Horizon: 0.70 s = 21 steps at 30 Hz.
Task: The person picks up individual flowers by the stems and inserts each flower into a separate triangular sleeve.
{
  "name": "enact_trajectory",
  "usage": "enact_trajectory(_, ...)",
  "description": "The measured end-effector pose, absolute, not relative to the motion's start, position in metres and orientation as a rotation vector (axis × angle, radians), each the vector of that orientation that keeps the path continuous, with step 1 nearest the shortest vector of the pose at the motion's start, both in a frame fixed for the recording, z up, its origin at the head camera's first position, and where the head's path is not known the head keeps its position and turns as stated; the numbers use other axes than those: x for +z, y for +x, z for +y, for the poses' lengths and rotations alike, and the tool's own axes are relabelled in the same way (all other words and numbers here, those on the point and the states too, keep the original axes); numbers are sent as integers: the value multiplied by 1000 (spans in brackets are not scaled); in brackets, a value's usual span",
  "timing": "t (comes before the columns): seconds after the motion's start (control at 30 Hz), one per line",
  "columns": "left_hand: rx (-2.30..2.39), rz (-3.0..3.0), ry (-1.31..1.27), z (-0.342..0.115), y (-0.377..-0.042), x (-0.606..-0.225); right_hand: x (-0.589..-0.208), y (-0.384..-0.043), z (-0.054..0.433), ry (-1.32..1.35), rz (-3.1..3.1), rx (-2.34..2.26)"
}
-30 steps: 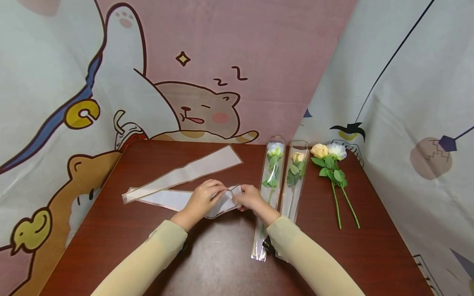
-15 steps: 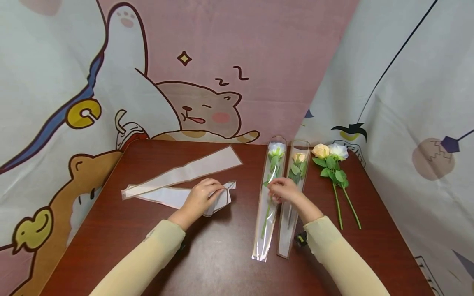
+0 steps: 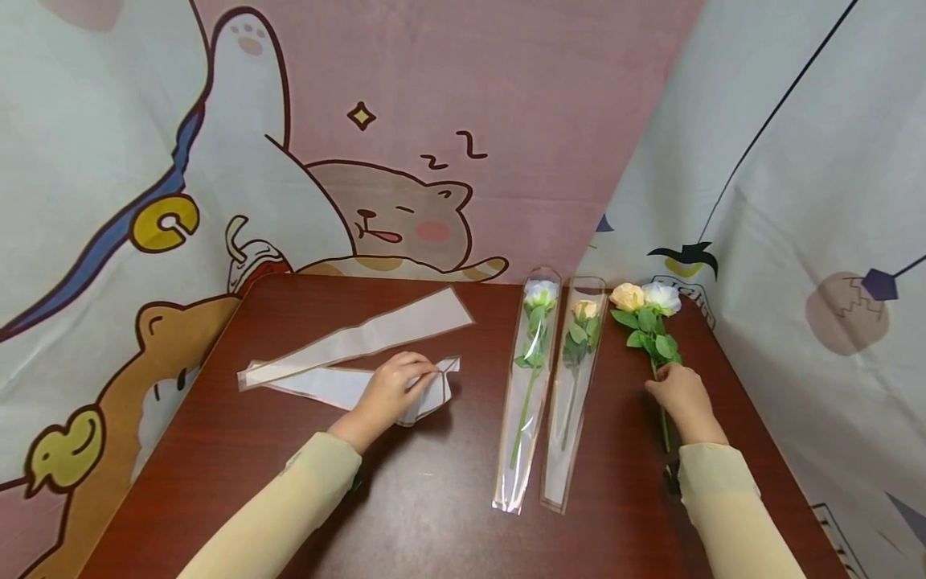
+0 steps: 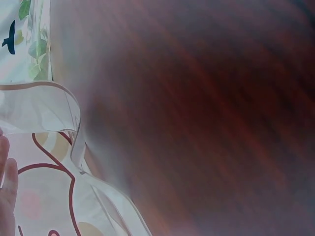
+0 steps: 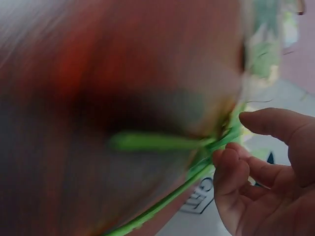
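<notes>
My left hand pinches the raised mouth of a flower sleeve with a pale backing, whose narrow end lies on the table to the left. In the left wrist view the sleeve's edge bulges outward beside my fingertips. My right hand is over the stems of two loose artificial roses, a peach rose and a white rose. Seen from the right wrist, the thumb and curled fingers stand apart around the green stems, just below the leaves.
Another flat sleeve lies behind the held one, overlapping its narrow end. Two wrapped roses, a white wrapped rose and a peach wrapped rose, lie side by side between my hands. A printed cloth backs the brown table.
My right hand has let go of the sleeve's mouth and moved right, across the wrapped roses, to the loose rose stems. My left hand keeps its hold and has barely shifted.
</notes>
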<state>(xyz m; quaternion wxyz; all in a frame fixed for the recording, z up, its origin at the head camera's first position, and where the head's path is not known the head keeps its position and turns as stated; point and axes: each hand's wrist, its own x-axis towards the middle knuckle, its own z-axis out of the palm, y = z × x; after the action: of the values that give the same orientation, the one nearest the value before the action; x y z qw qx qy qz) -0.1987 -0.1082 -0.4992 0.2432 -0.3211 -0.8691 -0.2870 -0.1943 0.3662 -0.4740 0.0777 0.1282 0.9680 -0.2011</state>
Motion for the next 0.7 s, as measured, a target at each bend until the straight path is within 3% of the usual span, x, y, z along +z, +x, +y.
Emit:
enact_trajectory(0.3, -804, -2376, -874, -108, -198, -499, -485, -189, 390, 550, 2999, -561)
enact_trajectory(0.7, -803, -2400, -869, -108, -197, -497, -489, -191, 406, 572, 2905, -481)
